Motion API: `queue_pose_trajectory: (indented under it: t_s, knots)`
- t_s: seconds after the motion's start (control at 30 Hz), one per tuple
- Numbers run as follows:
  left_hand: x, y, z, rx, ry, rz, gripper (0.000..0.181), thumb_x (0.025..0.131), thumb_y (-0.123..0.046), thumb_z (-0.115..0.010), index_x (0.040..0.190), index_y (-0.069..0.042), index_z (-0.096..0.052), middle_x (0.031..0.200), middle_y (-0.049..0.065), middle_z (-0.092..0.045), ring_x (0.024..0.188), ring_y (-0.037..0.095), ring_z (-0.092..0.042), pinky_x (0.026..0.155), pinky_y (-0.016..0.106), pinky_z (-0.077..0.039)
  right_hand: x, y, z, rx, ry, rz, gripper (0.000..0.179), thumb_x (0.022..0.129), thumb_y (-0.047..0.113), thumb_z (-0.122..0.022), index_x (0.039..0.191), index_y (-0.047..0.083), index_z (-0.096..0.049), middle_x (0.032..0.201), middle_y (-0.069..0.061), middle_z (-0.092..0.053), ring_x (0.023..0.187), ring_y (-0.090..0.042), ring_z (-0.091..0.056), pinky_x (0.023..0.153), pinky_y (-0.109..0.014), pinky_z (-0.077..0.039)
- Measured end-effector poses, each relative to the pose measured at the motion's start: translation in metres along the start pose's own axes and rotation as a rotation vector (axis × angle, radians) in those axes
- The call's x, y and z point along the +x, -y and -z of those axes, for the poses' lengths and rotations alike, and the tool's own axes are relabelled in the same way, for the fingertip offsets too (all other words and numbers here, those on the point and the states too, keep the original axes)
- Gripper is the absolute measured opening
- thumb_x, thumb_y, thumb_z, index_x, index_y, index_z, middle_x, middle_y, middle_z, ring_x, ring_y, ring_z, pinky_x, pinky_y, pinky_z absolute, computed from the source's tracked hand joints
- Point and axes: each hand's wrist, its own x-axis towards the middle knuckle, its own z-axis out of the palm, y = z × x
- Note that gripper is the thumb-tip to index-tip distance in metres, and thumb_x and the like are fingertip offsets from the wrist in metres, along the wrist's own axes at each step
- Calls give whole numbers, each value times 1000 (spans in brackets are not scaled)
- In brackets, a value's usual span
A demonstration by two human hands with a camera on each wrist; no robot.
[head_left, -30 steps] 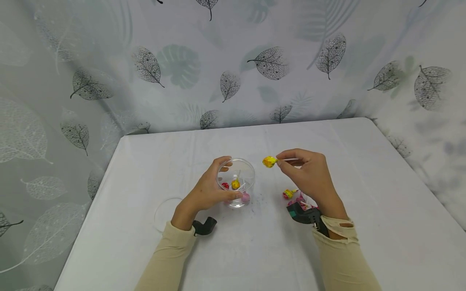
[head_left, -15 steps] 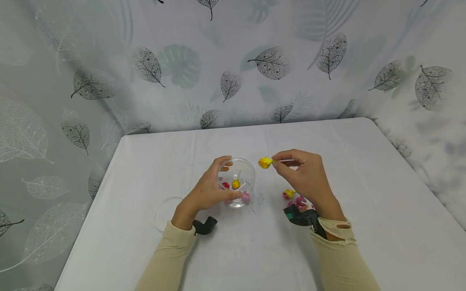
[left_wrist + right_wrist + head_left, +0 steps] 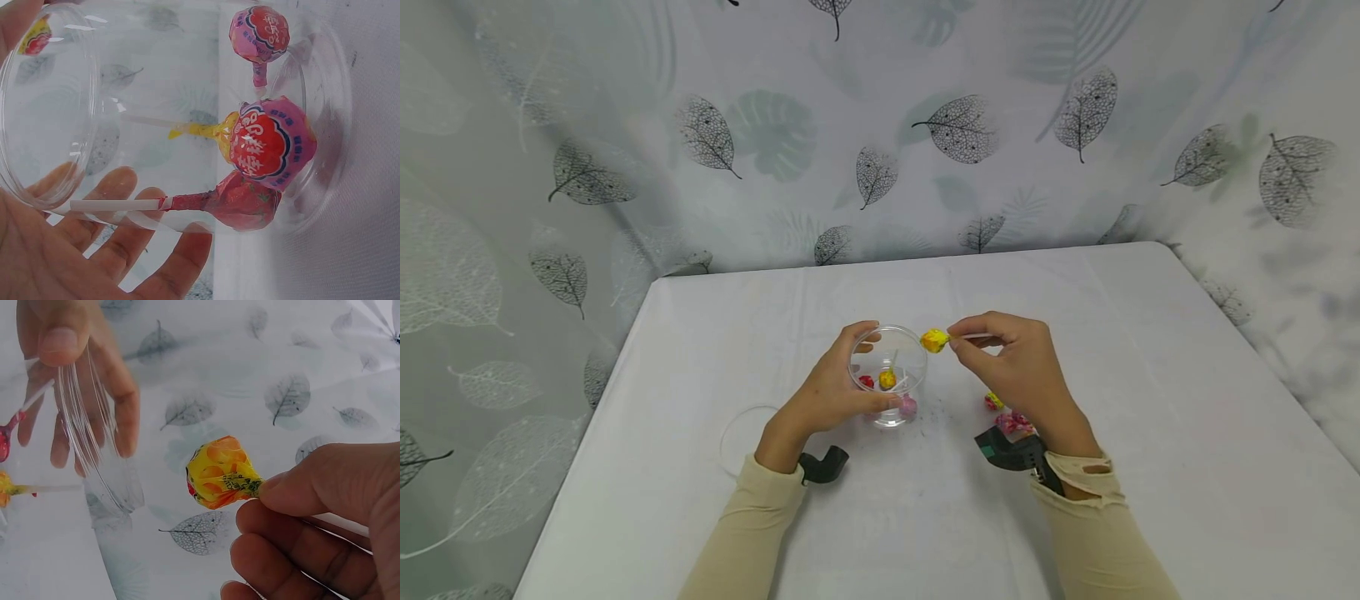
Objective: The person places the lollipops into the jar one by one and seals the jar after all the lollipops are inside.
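My left hand grips a clear plastic jar around its side, thumb in front and fingers behind. Inside the jar, in the left wrist view, lie a red lollipop, pink-and-red lollipops and a yellow one mostly hidden behind them. My right hand pinches a yellow lollipop by its stick, just below the wrapped head. The head of this lollipop is at the jar's right rim in the head view, pointing toward the opening.
Under my right wrist, several wrapped lollipops lie on the white table. A clear round lid lies left of my left wrist. Leaf-patterned cloth hangs behind the table and along both sides.
My right hand has moved left with the yellow lollipop, bringing it from well beside the jar to its rim. My left hand and the jar have stayed in place.
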Motion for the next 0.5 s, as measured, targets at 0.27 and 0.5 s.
queue_pose_trajectory:
  t_s: [0.27,0.5]
  knots:
    - [-1,-2,0,16,-2,17,101,65,-46,-89,144,-38,-28,142,-1,-45,121,19,-47,97,48,-45,0,1,-3,10,18,7,11,85,8,-73,95,12,-76,92,4,-74,82,-10,-68,66,-27,-55]
    - [-1,-2,1,3,7,13,105,64,-52,-87,148,-29,-28,144,3,-44,120,19,-49,96,47,-46,0,3,-5,19,33,16,11,84,6,-73,94,11,-77,91,5,-74,81,-8,-67,67,-27,-55]
